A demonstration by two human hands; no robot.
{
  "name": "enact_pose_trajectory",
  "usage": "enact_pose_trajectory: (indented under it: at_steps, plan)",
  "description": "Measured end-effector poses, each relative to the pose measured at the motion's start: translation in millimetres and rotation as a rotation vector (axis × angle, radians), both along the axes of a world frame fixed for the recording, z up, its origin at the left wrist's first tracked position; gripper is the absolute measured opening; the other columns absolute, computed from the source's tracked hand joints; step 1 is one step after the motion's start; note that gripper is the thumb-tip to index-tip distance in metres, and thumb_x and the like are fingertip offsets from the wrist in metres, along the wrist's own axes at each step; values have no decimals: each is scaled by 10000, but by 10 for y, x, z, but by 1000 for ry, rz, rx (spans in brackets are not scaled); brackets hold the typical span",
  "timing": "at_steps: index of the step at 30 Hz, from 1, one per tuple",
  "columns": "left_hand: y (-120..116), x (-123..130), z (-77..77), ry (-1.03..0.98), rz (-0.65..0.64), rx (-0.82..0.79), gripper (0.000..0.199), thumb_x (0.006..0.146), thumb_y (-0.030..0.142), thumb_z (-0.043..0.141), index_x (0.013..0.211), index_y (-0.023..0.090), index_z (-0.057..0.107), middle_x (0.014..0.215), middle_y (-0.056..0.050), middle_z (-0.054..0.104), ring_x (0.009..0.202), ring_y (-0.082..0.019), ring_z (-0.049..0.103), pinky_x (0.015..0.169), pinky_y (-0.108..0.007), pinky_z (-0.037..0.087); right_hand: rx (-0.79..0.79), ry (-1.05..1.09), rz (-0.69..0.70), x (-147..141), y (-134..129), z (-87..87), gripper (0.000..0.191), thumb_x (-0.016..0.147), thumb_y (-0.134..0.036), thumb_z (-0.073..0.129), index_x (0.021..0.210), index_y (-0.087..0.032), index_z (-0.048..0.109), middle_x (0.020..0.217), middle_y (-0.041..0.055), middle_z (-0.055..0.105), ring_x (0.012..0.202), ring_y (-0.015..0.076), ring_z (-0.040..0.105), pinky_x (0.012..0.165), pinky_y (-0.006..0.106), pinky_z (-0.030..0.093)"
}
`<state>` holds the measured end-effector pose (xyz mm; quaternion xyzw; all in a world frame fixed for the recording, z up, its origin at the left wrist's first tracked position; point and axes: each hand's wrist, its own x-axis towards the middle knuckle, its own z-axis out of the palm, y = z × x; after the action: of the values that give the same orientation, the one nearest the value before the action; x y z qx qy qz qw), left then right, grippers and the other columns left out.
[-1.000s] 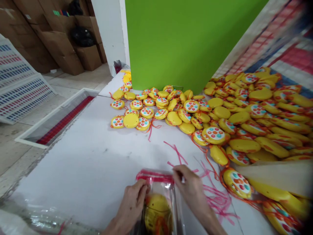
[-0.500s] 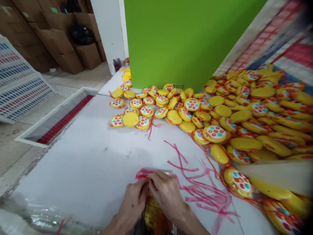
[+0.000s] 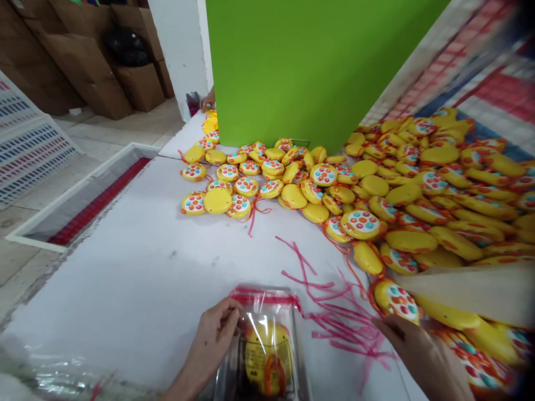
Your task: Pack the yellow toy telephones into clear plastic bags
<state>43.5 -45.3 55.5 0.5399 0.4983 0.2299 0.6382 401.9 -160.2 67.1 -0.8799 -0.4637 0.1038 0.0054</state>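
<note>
Left hand (image 3: 212,333) pinching clear, pink-edged plastic bag (image 3: 270,313), cut off below; right hand (image 3: 418,348): grip indiscernible, thin pink strips (image 3: 350,324) beside it.

Left hand (image 3: 215,328): thumb and forefinger drawn close, forearm (image 3: 188,376) slanted up from below. Right hand (image 3: 420,348) sat well apart, back upward, fingers pointing forward-left.
</note>
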Motion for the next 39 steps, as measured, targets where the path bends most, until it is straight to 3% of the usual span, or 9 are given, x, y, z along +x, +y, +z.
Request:
enact_pose_trajectory:
  at_steps: [3, 5, 9, 19, 24, 29, 33, 36, 39]
  plan:
    - [-2, 18, 40, -25, 21, -50, 201, 804, 363, 491, 771, 168, 529, 692, -37, 651, 667, -176, 617, 617, -248, 477, 264, 94, 118, -305, 81, 101, 385, 731, -430, 492, 1024, -211, 616, 998, 109, 643, 608, 192, 624, 506, 297, 483]
    - [-15, 24, 52, -44, 31, -61, 204, 802, 367, 500, 769, 167, 525, 685, -31, 648, 655, -168, 609, 610, -243, 476, 340, 270, 192, -573, 195, 164, 437, 764, -347, 472, 1169, -196, 537, 974, 93, 638, 558, 145, 591, 500, 257, 481]
    - [-44, 22, 42, -79, 55, -70, 212, 799, 380, 519, 787, 169, 530, 690, -21, 640, 656, -165, 605, 621, -252, 486, 194, 628, 328, -1048, 459, 210, 259, 850, -338, 434, 871, -194, 649, 594, -3, 609, 503, 129, 555, 497, 221, 441]
    - [-62, -2, -61, -139, 50, -88, 216, 832, 394, 494, 816, 179, 495, 798, -53, 663, 739, -190, 628, 663, -285, 498, 163, 1084, 274, -1332, 777, -121, 70, 735, -207, 554, 730, -149, 595, 663, -7, 605, 634, 129, 568, 583, 221, 432]
    - [-49, -56, -36, -168, 27, -120, 183, 848, 390, 457, 871, 208, 461, 729, -9, 637, 720, -179, 604, 668, -278, 481, 252, 1100, 306, -1289, 700, -110, 78, 760, -201, 507, 690, -168, 518, 628, -33, 499, 598, 110, 489, 564, 214, 385]
    - [-23, -42, 29, -34, 30, -26, 207, 812, 258, 409, 652, 168, 505, 661, 2, 549, 689, -152, 529, 669, -238, 423, 273, 981, 305, -1317, 652, -130, 127, 721, -152, 450, 661, -167, 561, 632, -6, 557, 598, 132, 512, 580, 238, 394]
    - [-58, -6, -13, -3, 37, 3, 205, 732, 244, 498, 567, 179, 394, 533, 43, 421, 545, -112, 452, 522, -196, 350, 261, 847, 340, -1343, 641, -126, 198, 691, -118, 390, 617, -169, 565, 613, 10, 589, 583, 147, 548, 585, 253, 422]
    - [50, -151, 18, 4, 113, 25, 210, 676, 212, 524, 564, 193, 347, 508, 60, 398, 524, -111, 476, 490, -186, 369, 248, 801, 386, -1289, 589, -120, 208, 741, -157, 403, 716, -164, 609, 703, 34, 635, 651, 161, 596, 618, 257, 458]
    - [386, -556, 286, -11, 327, 120, 207, 670, 245, 581, 586, 185, 401, 603, 22, 564, 675, -166, 603, 633, -259, 498, 203, 706, 397, -1101, 459, -159, 244, 837, -304, 423, 800, -171, 624, 699, 32, 649, 632, 160, 608, 586, 237, 468]
